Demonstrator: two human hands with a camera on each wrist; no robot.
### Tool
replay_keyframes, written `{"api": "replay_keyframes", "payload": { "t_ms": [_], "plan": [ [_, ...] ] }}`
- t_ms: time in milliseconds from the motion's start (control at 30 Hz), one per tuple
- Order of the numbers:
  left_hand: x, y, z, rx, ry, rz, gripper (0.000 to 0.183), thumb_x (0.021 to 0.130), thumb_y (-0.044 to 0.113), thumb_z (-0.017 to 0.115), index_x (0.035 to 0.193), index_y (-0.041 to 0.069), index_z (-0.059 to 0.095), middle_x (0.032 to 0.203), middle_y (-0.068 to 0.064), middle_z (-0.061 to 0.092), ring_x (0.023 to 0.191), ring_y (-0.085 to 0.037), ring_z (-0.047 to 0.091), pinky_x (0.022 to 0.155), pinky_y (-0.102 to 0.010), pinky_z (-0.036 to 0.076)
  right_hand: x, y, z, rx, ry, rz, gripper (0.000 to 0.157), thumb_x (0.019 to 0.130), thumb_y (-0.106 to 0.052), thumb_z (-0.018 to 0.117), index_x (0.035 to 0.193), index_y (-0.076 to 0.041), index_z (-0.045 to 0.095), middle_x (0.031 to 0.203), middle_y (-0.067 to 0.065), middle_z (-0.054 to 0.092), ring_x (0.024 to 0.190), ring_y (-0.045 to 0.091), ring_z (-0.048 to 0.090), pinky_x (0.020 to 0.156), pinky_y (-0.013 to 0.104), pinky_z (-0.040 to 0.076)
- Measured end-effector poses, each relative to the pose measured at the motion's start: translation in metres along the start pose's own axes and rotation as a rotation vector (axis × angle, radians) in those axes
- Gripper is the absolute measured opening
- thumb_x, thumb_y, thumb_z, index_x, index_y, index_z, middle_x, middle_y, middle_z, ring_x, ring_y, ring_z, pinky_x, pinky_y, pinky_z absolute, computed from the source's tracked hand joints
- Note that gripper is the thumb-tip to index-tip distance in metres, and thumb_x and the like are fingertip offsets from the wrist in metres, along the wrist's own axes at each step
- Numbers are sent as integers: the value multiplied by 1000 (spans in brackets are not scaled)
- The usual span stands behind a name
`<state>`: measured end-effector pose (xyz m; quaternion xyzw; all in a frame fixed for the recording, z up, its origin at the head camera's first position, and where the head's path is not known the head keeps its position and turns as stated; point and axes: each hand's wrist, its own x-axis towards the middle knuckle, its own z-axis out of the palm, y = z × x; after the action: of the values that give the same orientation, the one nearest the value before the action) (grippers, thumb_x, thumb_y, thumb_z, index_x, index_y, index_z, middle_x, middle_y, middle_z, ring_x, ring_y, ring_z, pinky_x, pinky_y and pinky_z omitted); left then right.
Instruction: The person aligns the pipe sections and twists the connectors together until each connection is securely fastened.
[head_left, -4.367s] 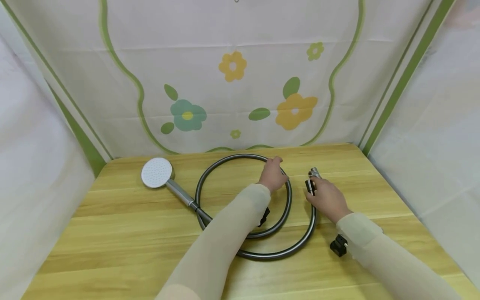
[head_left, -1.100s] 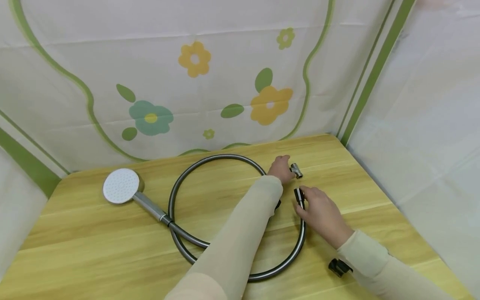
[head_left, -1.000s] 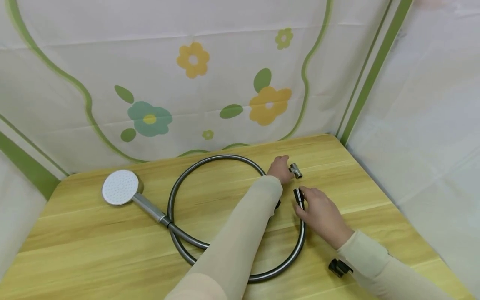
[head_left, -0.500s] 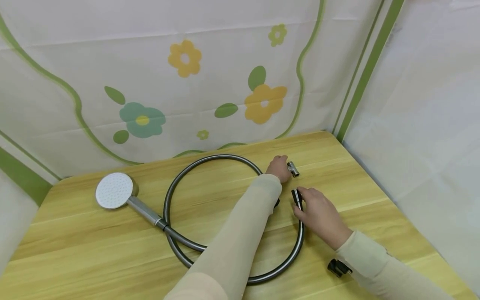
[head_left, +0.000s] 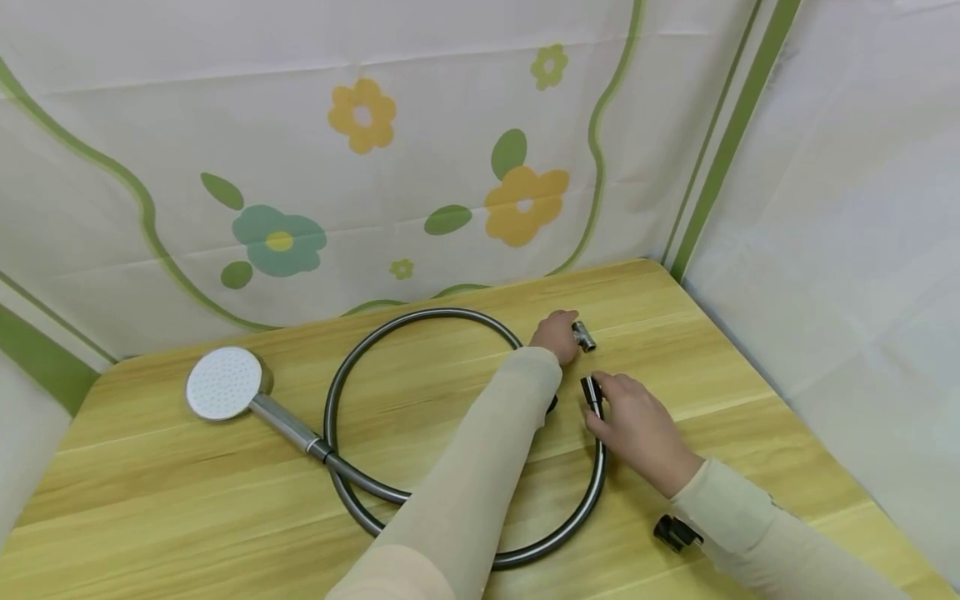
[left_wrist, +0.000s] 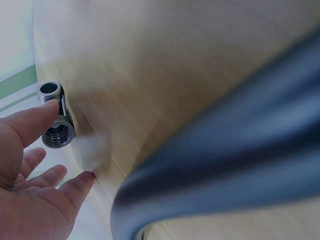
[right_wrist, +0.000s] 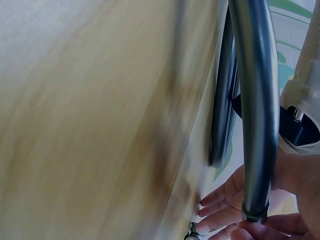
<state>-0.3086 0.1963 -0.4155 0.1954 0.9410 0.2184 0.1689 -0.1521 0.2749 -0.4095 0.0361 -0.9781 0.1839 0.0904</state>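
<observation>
My left hand is on the far right part of the table beside a small metal tee fitting. In the left wrist view its thumb overlaps the threaded fitting, while the fingers are spread and loose. Just nearer, my right hand pinches the end connector of a dark grey shower hose between thumb and fingers. The connector points toward the fitting, with a gap between them. The hose loops across to a round, white-faced shower head at the left, spray face up. My left sleeve hides part of the loop.
Everything lies on a wood-grain table. A white curtain with printed flowers stands along the back edge, and a white sheet closes the right side. A black wrist camera hangs under my right cuff.
Since the oldest frame, the fitting has come apart from the hose end at my right hand, and my left hand has moved over beside it. Lately the hands hold nearly still while the view shifts slightly.
</observation>
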Motion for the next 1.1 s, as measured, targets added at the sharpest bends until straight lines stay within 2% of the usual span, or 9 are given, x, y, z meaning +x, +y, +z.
{"api": "replay_keyframes", "payload": {
  "t_ms": [167,300,433,567,800,967,1100],
  "plan": [
    [-1,0,0,68,-36,56,57,97,7,55,149,26,39,155,0,32,136,-22,40,107,-29,38,0,-1,0,4,-3,-5,49,83,-14,73,122,12,57,106,24,64,98,35,62,81,47,53],
    [-2,0,1,123,-70,76,54,99,5,48,148,27,41,155,-1,32,138,-22,38,109,-28,35,-1,-1,0,9,-8,-7,49,83,-13,73,122,12,57,106,24,64,97,34,62,81,47,53],
    [-2,0,1,100,-79,57,50,101,4,44,146,26,45,151,1,40,138,-18,37,110,-27,33,-1,-1,-1,10,-6,-12,49,82,-13,73,121,12,57,104,23,64,96,33,62,79,46,54],
    [-4,0,0,32,-62,40,46,101,4,43,143,23,49,144,4,49,134,-15,42,108,-27,36,0,-1,-1,6,-9,-8,49,83,-13,72,121,12,57,103,22,64,94,32,62,78,45,54],
    [-4,-2,-3,56,-32,52,41,100,5,47,137,19,56,137,5,56,129,-13,48,105,-25,39,1,-2,-2,2,-13,2,49,83,-14,72,122,12,57,102,22,64,93,31,62,76,44,54],
    [0,-3,-3,44,-34,31,38,100,8,49,135,18,58,134,4,58,126,-13,51,102,-26,42,0,-2,-1,-6,-3,-1,48,83,-14,72,121,11,57,101,21,65,92,32,62,76,45,54],
    [-6,-2,-5,37,-28,28,37,100,9,49,135,17,58,135,4,57,126,-12,51,102,-25,42,0,-2,0,-11,4,-5,48,83,-15,72,121,11,58,100,21,65,92,32,62,76,45,54]
  ]
}}
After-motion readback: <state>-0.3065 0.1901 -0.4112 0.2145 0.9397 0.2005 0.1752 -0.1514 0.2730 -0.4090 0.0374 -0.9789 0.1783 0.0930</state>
